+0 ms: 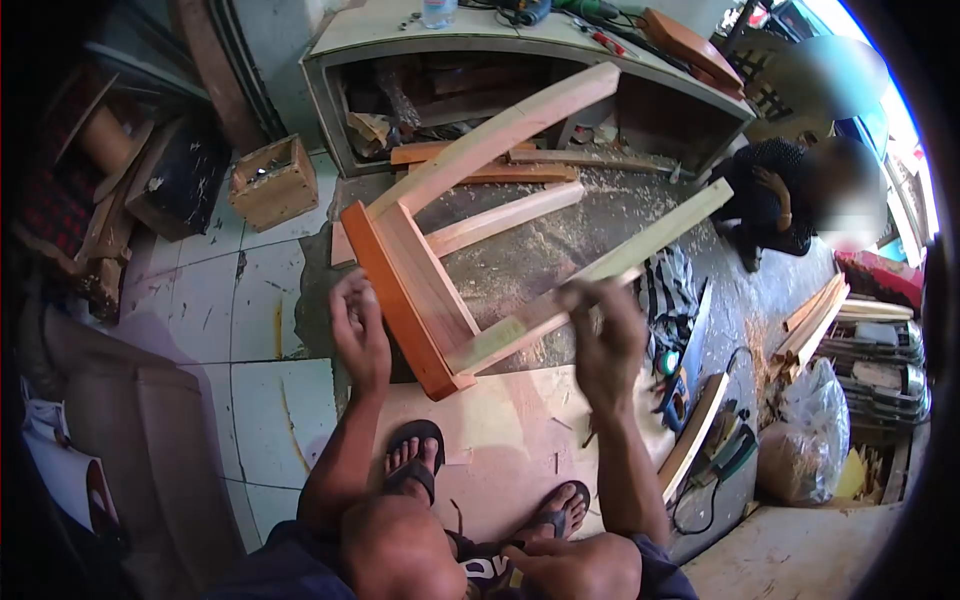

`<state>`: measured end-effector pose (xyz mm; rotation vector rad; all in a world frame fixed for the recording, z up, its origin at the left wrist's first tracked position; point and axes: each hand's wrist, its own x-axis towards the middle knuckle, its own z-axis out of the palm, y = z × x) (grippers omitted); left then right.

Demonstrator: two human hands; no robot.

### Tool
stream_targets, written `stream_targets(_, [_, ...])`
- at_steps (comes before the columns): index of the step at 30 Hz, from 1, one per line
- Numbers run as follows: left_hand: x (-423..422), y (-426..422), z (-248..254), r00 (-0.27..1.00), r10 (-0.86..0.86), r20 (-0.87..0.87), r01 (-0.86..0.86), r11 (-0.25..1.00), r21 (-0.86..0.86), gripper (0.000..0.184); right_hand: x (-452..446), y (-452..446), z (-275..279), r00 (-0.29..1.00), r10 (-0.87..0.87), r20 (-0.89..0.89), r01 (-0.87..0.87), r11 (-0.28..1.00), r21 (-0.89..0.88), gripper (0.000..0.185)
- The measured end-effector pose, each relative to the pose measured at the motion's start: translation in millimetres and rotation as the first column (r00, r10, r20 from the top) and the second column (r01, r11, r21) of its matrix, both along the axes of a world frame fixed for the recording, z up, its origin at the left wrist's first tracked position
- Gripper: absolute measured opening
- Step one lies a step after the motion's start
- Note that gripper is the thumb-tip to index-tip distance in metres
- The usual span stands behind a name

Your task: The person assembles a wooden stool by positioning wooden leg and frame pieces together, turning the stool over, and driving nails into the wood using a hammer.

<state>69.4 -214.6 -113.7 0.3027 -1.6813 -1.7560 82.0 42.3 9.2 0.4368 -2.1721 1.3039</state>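
Observation:
A wooden frame (435, 265) stands tilted in front of me, with an orange-painted board (395, 305) along its near left side. Two bare wooden legs, the upper one (500, 140) and the lower one (650, 235), reach away from it. My left hand (360, 335) is beside the orange board, fingers loosely bent and apart; whether it touches the board is unclear. My right hand (608, 335) is at the near side of the lower leg, slightly blurred, with fingers curled together. What they pinch, if anything, is hidden.
A plywood sheet (510, 420) lies under my feet. Behind the frame are loose wood strips (510, 215), shavings and a workbench (330, 45) with tools. To the right are a corded power tool (735, 450), a plastic bag (805, 440) and a crouching person (775, 190). A wooden box (275, 185) sits left.

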Motion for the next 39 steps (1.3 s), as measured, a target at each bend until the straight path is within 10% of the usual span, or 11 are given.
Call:
stream_targets(3, [45,22,63,0.936,-0.351,-0.028,0.328,0.898,-0.292,0.026,34,-14,-23,0.952,0.181,0.246,-0.178,0.983,-0.037,0.014])
stream_targets(5, [49,37,77,0.849,-0.525,0.065,0.366,0.495,-0.788,0.031,44,-20,-32,0.934,0.222,0.279,-0.212,0.975,-0.064,0.014])
stream_targets(15, [67,52,57,0.860,-0.495,0.124,0.441,0.597,-0.671,0.017,72,-17,-42,0.893,0.343,0.292,-0.315,0.939,-0.140,0.046])
stream_targets(22, [69,59,48,0.905,-0.401,0.145,0.398,0.675,-0.621,0.024,126,79,-112,0.670,-0.064,0.739,0.323,0.922,-0.212,0.028])
stream_targets(26, [67,60,47,0.938,-0.331,0.100,0.301,0.641,-0.706,0.034,166,125,-158,0.591,-0.341,0.731,0.490,0.872,0.011,0.026])
stream_targets(30, [66,65,34,0.961,-0.267,0.078,0.239,0.652,-0.719,0.023,204,155,-223,0.380,-0.849,0.368,0.335,0.497,0.801,0.045])
stream_targets(34, [65,65,35,0.955,-0.288,0.065,0.212,0.516,-0.830,0.017,218,164,-259,0.285,-0.866,0.411,0.349,0.493,0.797,0.047])
stream_targets(39, [67,60,42,0.938,-0.276,0.208,0.341,0.630,-0.698,0.015,207,177,-258,0.258,-0.744,0.616,0.463,0.655,0.598,0.027])
